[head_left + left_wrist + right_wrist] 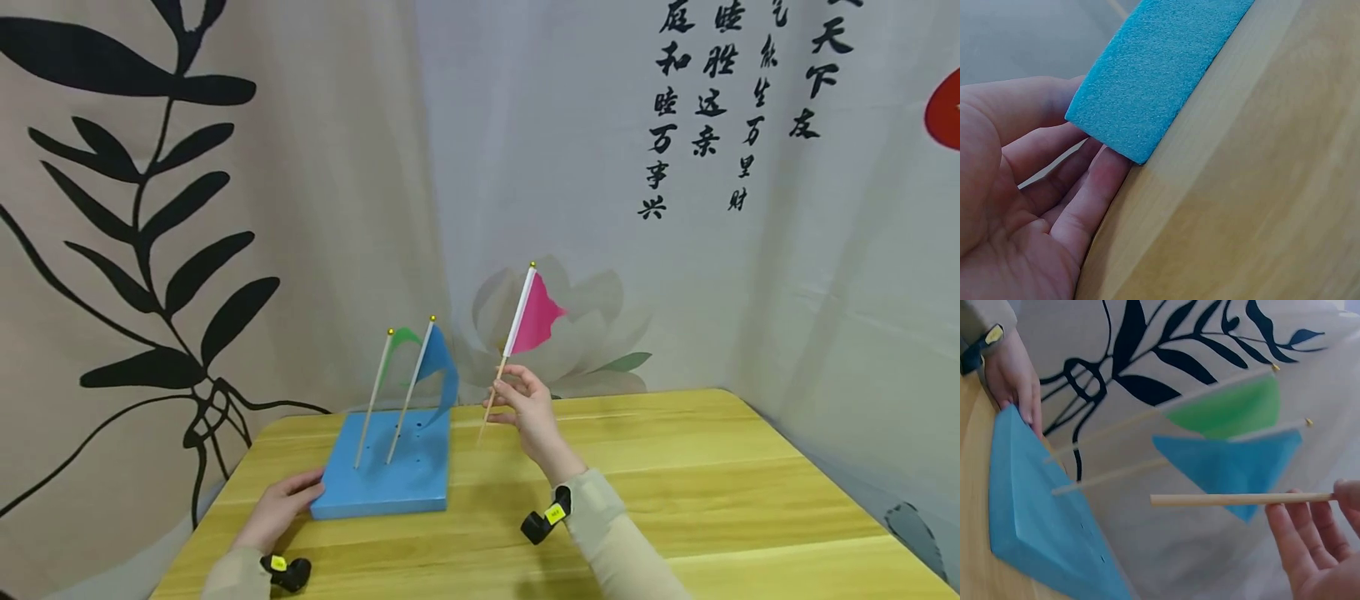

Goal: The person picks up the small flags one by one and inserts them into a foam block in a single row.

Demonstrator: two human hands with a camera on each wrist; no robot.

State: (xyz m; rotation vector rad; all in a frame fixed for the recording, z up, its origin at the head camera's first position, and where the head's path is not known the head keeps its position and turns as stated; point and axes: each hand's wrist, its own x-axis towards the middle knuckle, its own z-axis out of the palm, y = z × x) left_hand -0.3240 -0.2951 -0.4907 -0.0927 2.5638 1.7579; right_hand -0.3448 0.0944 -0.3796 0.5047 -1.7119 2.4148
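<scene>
My right hand pinches the wooden stick of a small pink flag between thumb and fingertips. The flag is raised and tilted to the right of a blue foam board. In the right wrist view the stick's bare lower end points toward the board. My left hand holds the board's near left corner, with fingers on both sides of it in the left wrist view. A green flag and a blue flag stand in the board, both leaning right.
The board lies on a wooden table and has several small holes in its top. Behind the table hangs a pale curtain printed with dark leaves and black characters. A black wrist camera is strapped to each wrist.
</scene>
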